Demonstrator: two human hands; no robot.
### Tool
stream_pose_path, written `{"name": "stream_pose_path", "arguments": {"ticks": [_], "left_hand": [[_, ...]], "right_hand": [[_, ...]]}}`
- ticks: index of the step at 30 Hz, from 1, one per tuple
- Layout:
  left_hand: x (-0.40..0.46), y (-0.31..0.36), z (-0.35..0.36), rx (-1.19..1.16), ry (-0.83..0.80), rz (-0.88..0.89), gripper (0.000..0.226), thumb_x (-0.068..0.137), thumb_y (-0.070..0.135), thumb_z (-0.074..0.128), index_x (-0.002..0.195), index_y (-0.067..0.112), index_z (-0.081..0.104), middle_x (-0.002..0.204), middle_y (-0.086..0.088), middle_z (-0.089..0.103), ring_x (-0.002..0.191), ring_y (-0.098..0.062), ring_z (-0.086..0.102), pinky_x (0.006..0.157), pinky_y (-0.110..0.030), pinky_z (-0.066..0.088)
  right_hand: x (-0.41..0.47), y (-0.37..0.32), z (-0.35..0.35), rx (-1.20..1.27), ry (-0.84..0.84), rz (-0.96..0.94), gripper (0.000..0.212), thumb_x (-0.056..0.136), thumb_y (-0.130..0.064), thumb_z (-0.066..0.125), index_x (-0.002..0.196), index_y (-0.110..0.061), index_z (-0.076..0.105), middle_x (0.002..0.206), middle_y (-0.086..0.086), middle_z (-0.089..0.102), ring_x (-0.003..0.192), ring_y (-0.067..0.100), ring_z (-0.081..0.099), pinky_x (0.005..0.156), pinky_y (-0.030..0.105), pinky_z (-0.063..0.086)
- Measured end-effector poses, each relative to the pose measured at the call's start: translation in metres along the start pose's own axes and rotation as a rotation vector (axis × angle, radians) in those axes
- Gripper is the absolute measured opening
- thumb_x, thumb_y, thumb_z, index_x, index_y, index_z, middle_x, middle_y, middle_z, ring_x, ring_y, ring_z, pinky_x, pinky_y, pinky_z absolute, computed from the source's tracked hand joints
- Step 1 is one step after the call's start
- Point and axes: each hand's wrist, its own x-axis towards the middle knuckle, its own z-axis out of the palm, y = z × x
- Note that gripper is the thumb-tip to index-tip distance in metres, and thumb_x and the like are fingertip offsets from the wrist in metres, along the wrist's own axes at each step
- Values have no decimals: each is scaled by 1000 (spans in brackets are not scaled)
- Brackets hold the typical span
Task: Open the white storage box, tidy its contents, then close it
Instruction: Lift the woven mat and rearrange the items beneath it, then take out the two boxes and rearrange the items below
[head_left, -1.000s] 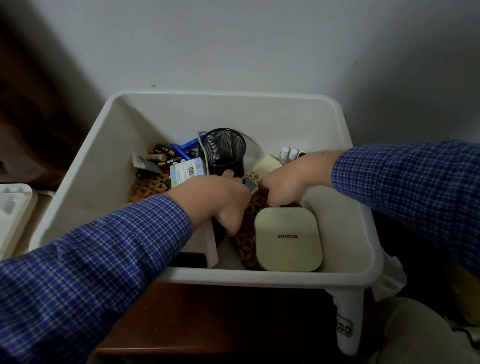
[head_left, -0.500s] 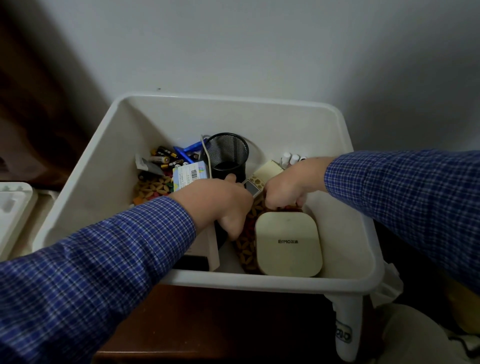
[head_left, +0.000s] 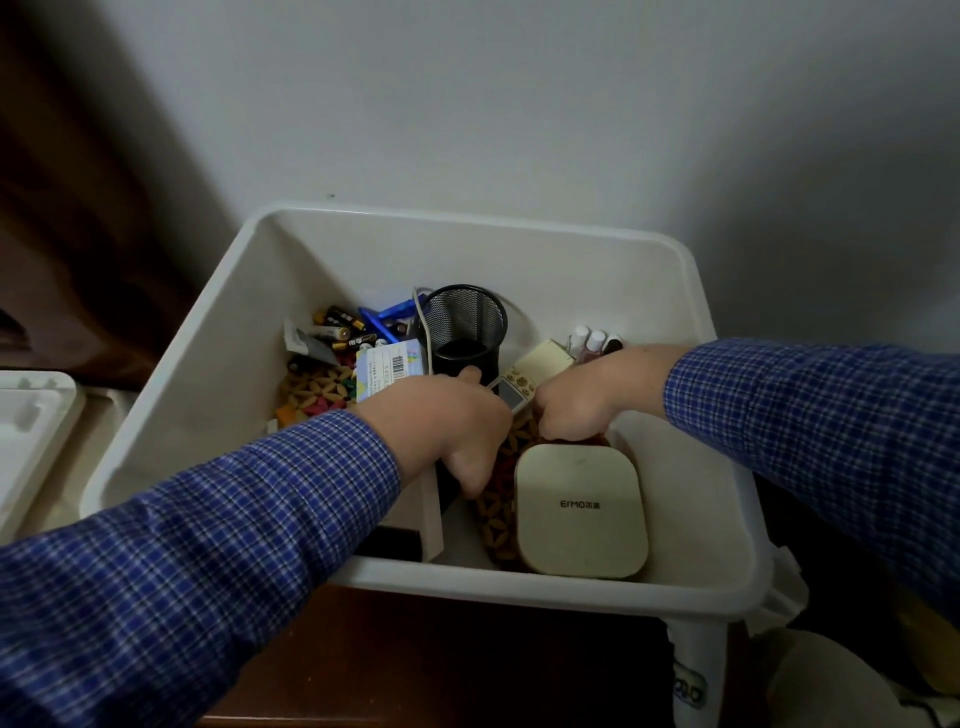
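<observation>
Sleeves: blue check, entering from lower left and right of frame.
Table (head_left: 441, 660): dark wood, bottom centre, under the box's near rim.
Box (head_left: 208, 374): white, open, no lid on it; fills the middle of the frame, its far wall toward the grey wall.
Cream case (head_left: 582, 512): rounded square, printed "ErMO", lower right of the box floor, lying flat on a woven mat (head_left: 498, 499).
Carton (head_left: 423, 512): white flap with a dark side, near wall, left of the mat, partly under the left sleeve.
Left hand (head_left: 441, 421): centre of box, knuckles up, fingers curled downward; thumb tip against the mesh cup's base. What the fingers hold is hidden; grip cannot be told.
Right hand (head_left: 582, 400): just right of the left hand, fingers curled down at the case's far edge, over the mat. Whether it holds anything cannot be told.
Remote (head_left: 514, 389): small, pale, with a screen, between the two hands.
Mesh cup (head_left: 465, 327): black, upright, centre rear.
Label card (head_left: 387, 366): barcode showing, left of the cup.
Batteries (head_left: 337, 330): loose heap, rear left, with blue pens (head_left: 387, 312) beside.
Bottles (head_left: 592, 340): small, capped, rear right, above the right wrist.
Tray (head_left: 31, 431): white, moulded, left edge of frame, outside the box.
</observation>
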Motion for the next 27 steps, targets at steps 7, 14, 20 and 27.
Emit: {"name": "stream_pose_path", "arguments": {"ticks": [7, 14, 20, 27], "left_hand": [[-14, -3, -8, -126, 79, 72, 32, 87, 44, 68, 98, 15, 60, 97, -2, 61, 102, -25, 56, 67, -25, 42], [-86, -39, -17, -409, 433, 25, 46, 87, 43, 67, 128, 24, 61, 106, 6, 68, 93, -13, 65, 86, -33, 55], [-139, -82, 18, -445, 629, -205, 34, 90, 28, 65, 124, 21, 64, 97, 8, 67, 87, -13, 63, 83, -34, 55], [-131, -70, 49, -331, 423, -131, 31, 89, 40, 66, 114, 21, 65, 106, 2, 67, 94, -20, 63, 86, -39, 53]], "right_hand": [[-22, -3, -6, 4, 44, -35, 25, 97, -23, 45, 106, -7, 62, 91, 10, 63, 78, 21, 52, 66, 30, 45], [-59, -10, -17, 4, 237, -149, 31, 97, -24, 50, 118, -7, 64, 83, 0, 63, 75, 15, 61, 66, 33, 52], [-90, -13, -3, -79, 283, -157, 45, 97, -34, 52, 139, -18, 51, 110, 1, 68, 96, 16, 65, 88, 36, 55], [-98, -16, 23, -181, 235, -115, 51, 87, -41, 65, 128, -13, 54, 100, 0, 66, 86, 16, 63, 71, 32, 55]]}}
